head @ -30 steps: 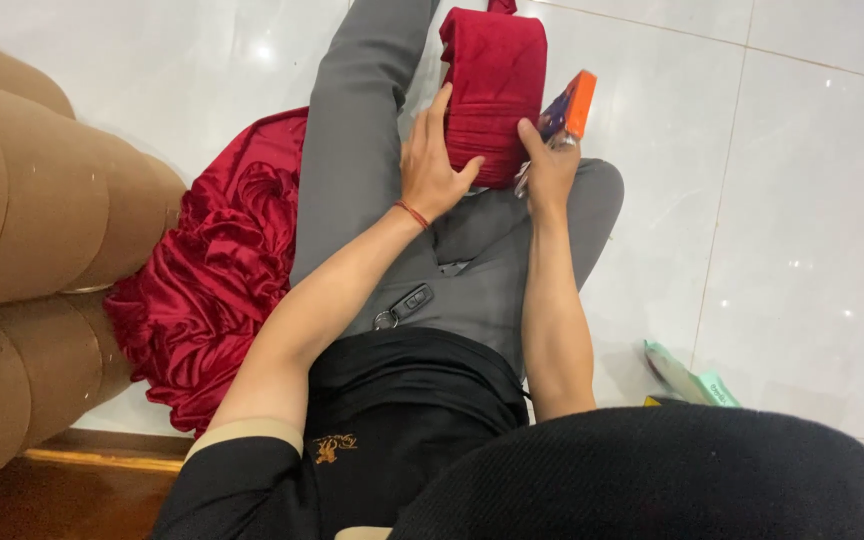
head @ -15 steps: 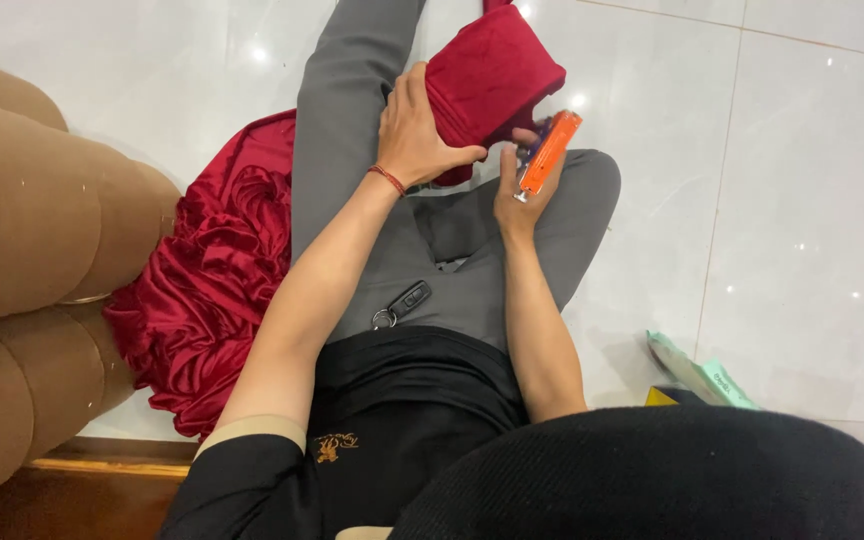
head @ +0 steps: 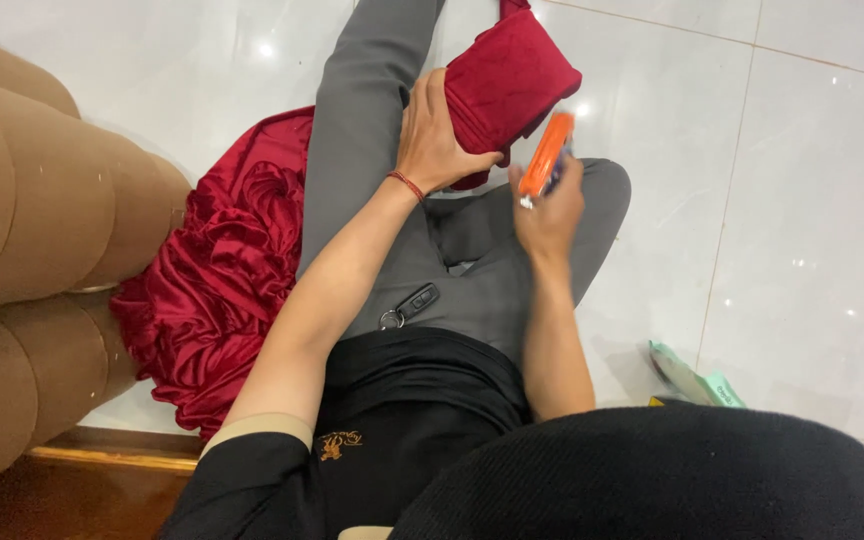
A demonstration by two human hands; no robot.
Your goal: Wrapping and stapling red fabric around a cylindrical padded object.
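The left hand [head: 439, 135] reaches forward with its arm stretched along the thigh, palm down, fingers curled over the near edge of a padded dark red velvet cushion piece [head: 508, 80], gripping it. That cushion piece sits at about 12 o'clock from the person's lap, resting against the raised grey-trousered leg [head: 364, 120]. The right hand [head: 550, 205] is bent up at the wrist at 1 o'clock, fingers closed around the lower end of a slim orange plastic stapler-like tool [head: 546, 156], which points up toward the cushion piece's lower right corner, just beside it.

The person sits on a glossy white tiled floor [head: 802, 180] with pale grout lines and light glints. At 9 o'clock stands a tan padded sofa [head: 32, 220] on a wooden base. A heap of ruffled dark red satin cloth [head: 222, 270] lies between sofa and leg.

A black car key fob [head: 412, 303] lies on the lap. At 4 o'clock, a flat pale green packet [head: 697, 378] lies on the tiles.
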